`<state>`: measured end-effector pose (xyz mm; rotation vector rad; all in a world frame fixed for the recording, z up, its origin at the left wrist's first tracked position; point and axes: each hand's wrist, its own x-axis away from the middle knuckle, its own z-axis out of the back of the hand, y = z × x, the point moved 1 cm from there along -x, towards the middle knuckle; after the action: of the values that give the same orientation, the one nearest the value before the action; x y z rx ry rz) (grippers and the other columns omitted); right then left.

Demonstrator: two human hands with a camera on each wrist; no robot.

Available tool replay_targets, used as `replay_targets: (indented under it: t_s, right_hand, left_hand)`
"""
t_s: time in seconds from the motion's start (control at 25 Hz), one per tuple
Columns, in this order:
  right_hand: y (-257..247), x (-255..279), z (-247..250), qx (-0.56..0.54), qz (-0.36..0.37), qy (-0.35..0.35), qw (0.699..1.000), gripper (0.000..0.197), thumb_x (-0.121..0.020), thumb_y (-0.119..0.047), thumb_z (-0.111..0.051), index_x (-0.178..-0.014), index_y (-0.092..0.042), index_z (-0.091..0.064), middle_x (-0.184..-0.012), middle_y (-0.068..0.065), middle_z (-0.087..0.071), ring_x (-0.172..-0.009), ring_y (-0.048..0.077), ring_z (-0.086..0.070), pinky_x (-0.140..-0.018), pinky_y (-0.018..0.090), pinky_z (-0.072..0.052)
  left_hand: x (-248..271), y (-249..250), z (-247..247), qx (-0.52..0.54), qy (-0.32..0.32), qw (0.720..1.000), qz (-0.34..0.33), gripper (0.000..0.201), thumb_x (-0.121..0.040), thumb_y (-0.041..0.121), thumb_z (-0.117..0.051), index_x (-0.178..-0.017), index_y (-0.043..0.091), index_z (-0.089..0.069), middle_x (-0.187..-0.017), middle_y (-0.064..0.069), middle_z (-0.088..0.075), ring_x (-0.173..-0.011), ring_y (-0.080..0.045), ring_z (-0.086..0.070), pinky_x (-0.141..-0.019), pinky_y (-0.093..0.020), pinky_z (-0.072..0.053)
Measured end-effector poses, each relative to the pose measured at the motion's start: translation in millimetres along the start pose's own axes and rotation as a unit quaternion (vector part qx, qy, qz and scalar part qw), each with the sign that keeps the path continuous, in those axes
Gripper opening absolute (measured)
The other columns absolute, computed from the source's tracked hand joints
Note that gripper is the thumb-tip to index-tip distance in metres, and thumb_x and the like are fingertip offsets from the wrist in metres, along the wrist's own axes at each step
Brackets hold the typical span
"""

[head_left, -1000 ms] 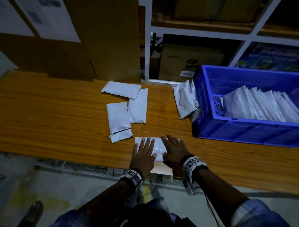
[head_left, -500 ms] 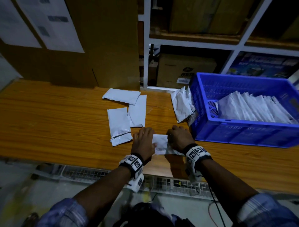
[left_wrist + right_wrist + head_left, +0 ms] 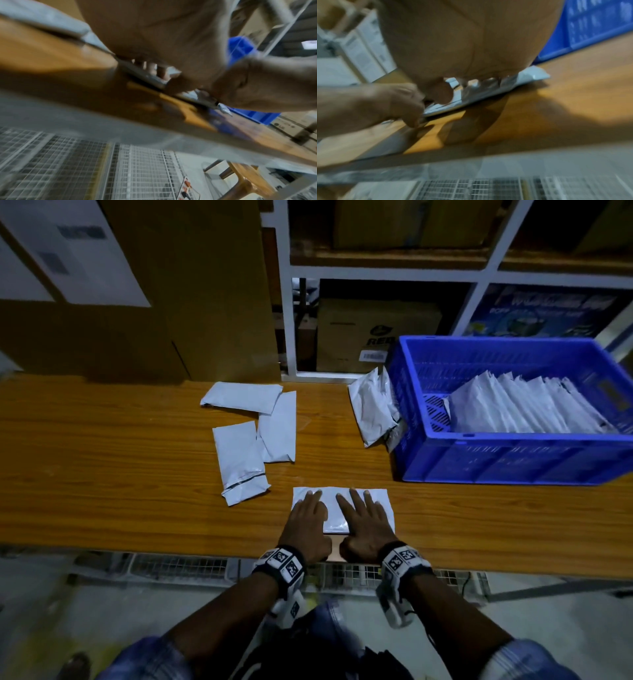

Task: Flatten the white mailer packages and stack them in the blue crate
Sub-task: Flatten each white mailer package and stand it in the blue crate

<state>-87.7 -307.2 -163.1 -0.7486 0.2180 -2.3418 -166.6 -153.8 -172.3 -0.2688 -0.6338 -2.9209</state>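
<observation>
Near the table's front edge, the left hand [image 3: 307,522] and right hand [image 3: 365,522] lie side by side, fingers straight and spread, palms pressing flat on one white mailer [image 3: 334,508] on the wooden table [image 3: 102,474]. Neither hand grasps anything. Farther back, three loose mailers [image 3: 253,436] lie together left of centre. At right stands the blue crate [image 3: 513,460] holding a row of stacked mailers [image 3: 527,405], with a crumpled mailer [image 3: 373,405] leaning against its left wall.

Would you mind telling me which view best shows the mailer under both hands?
The head view: the mailer lies flat, its outline visible around both hands. The right wrist view shows one blurred edge; the left wrist view only slivers beneath the palm.
</observation>
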Motion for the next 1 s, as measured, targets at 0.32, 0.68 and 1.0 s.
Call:
replay_targets:
  t_s: [0.32, 0.68, 1.0]
  right_hand:
    - [-0.5, -1.9, -27.5, -0.002, -0.056, 0.137, 0.989, 0.056, -0.101, -0.051, -0.008, -0.152, -0.043, 0.014, -0.158, -0.008, 0.029, -0.146, 0.023, 0.028, -0.119, 0.048, 0.013]
    - [4.1, -8.6, -28.4, -0.008, -0.046, 0.134, 0.99, 0.057, -0.098, -0.053, -0.003, -0.153, -0.042, 0.008, -0.161, -0.006, 0.024, -0.146, 0.021, 0.029, -0.12, 0.048, 0.012]
    - [0.9, -8.3, -18.4, -0.022, -0.045, 0.108, 0.993, 0.055, -0.101, -0.05, -0.006, -0.154, -0.042, 0.008, -0.159, -0.008, 0.028, -0.146, 0.02, 0.029, -0.118, 0.046, 0.016]
  left_hand:
    - [-6.3, -2.3, -9.6, -0.043, 0.099, 0.994, 0.005, 0.055, -0.103, 0.055, -0.03, -0.147, 0.023, -0.041, -0.167, -0.003, -0.011, -0.155, -0.021, -0.002, -0.125, -0.044, -0.001]
    - [-10.7, 0.9, -34.5, -0.076, 0.071, 0.994, 0.025, 0.057, -0.107, 0.042, -0.019, -0.161, 0.022, -0.013, -0.168, -0.001, -0.007, -0.155, -0.024, 0.0, -0.122, -0.052, -0.008]
    - [-13.6, -2.7, -28.7, -0.056, 0.062, 0.996, 0.022, 0.061, -0.102, 0.044, -0.006, -0.16, 0.027, -0.01, -0.168, 0.002, -0.004, -0.155, -0.02, 0.002, -0.125, -0.045, 0.0]
